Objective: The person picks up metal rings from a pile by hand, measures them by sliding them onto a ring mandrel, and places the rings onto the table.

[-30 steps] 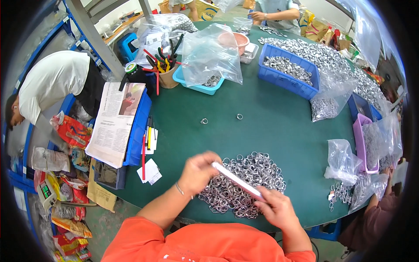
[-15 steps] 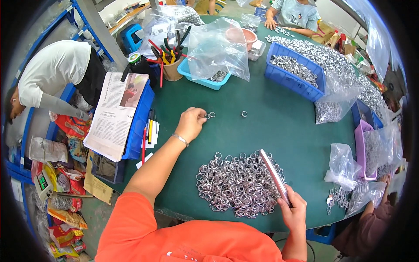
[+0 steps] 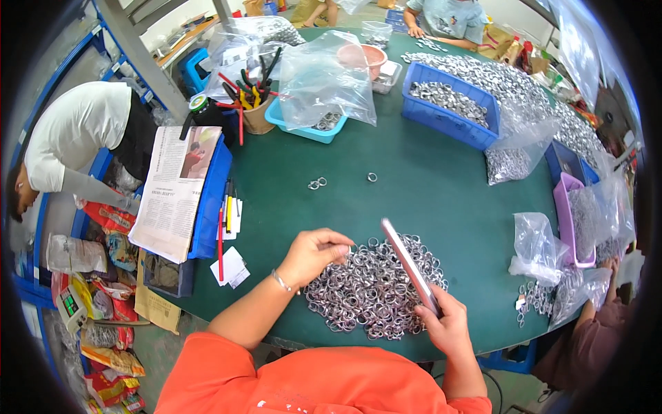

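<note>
A heap of small silvery metal rings (image 3: 369, 297) lies on the green table in front of me. At its upper left edge my left hand (image 3: 310, 259) is closed in a pinch, fingertips against the rings; whether one is caught between them is too small to tell. My right hand (image 3: 445, 319) grips a slim pinkish phone (image 3: 411, 269), seen edge-on and tilted over the heap's right side. Farther up the table, a pair of rings (image 3: 317, 183) lies together, with a single ring (image 3: 372, 177) to the right of them.
A light-blue tray (image 3: 310, 132) under a plastic bag and a pot of pliers (image 3: 258, 119) stand at the back. Blue bin (image 3: 452, 134) of metal parts sits back right. Newspapers (image 3: 169, 193) cover a blue bin at left. One person bends at left; others sit far and right.
My left hand has let go of the rings farther up the table and come back toward me to the heap. The phone in my right hand has shifted slightly left with the view.
</note>
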The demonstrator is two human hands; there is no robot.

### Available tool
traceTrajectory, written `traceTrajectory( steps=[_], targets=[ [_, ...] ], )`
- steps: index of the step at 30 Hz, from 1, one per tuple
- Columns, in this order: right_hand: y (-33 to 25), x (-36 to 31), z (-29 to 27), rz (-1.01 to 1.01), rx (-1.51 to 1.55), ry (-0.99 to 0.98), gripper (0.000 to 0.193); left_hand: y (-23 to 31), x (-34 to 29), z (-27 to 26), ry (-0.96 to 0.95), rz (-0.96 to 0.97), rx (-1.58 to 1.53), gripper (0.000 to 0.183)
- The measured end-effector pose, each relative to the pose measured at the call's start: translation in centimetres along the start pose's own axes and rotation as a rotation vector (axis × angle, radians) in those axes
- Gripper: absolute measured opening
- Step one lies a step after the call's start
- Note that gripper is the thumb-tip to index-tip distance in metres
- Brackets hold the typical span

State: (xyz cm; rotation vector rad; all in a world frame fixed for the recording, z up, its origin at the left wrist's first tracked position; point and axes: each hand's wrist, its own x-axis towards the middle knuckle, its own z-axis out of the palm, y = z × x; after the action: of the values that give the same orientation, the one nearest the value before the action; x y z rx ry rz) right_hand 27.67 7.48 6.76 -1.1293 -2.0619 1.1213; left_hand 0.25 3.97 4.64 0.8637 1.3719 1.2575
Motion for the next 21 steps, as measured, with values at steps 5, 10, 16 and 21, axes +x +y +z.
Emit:
traceTrajectory(
  steps=[5, 10, 16, 21],
  targets=[
    [-2.5, 1.6, 2.4, 0.419, 0.805, -0.218, 0.037, 0.1, -3.0, 4.3, 0.058, 0.443, 0.308, 0.014],
    [-2.4, 2.3, 3.7, 0.389, 0.939, -0.173, 0.038, 0.0, -3.7, 6.1, 0.096, 0.903, 0.572, 0.032],
    [-1.9, 1.7, 3.7, 0.277, 1.043, -0.134, 0.039, -0.5, -4.3, 6.2, 0.065, 0.660, 0.307, 0.031],
    [-1.8, 1.8, 3.5, 0.307, 1.140, -0.159, 0.037, -0.8, -5.0, 5.5, -0.179, 0.217, -0.043, 0.010]
  ],
)
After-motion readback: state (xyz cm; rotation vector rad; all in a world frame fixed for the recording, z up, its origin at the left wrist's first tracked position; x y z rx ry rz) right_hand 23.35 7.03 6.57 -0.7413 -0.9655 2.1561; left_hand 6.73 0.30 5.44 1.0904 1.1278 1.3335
